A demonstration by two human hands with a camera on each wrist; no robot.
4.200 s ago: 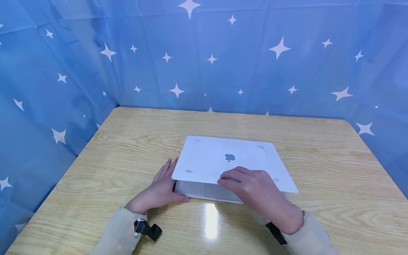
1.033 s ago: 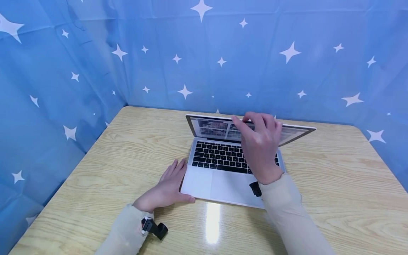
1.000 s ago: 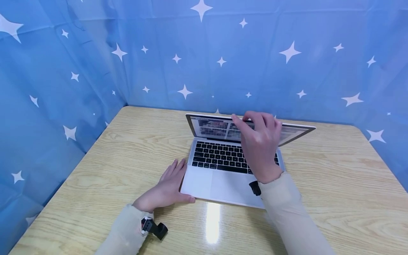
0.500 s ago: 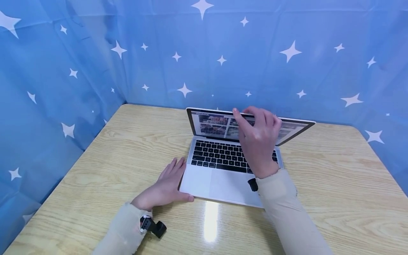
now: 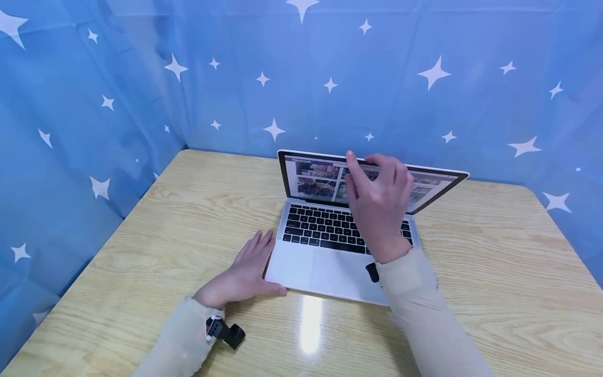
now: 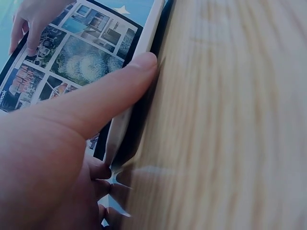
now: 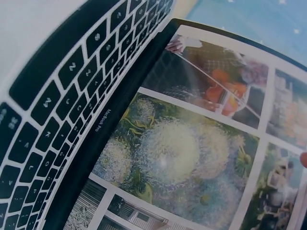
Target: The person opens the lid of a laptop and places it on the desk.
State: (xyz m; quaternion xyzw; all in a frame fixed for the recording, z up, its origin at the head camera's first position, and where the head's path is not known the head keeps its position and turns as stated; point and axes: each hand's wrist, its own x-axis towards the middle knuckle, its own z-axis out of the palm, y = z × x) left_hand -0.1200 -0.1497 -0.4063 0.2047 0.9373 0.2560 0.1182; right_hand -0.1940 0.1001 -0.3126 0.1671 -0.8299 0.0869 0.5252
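A silver laptop (image 5: 292, 262) lies on the table with its lid tilted up and its screen (image 5: 315, 186) lit, showing a page of pictures. My right hand (image 5: 379, 209) reaches over the black keyboard (image 5: 325, 228) and pinches the lid's top edge between thumb and fingers. At the front left corner, my left hand (image 5: 242, 277) rests with straight fingers along the side and its thumb on the front edge. That thumb (image 6: 115, 91) shows against the rim in the left wrist view. The right wrist view shows the keys (image 7: 72, 96) and, at its right border, a fingertip (image 7: 303, 159).
The laptop stands on a light wooden table (image 5: 494, 262). Behind it and to the left hangs a blue curtain (image 5: 226, 99) with white stars. A small black camera (image 5: 231, 335) is strapped to the left wrist, another dark one (image 5: 372, 272) to the right.
My right hand has raised the lid from nearly closed, tilting it back; over the last second the screen has come further into view. My left hand stays at the laptop's corner.
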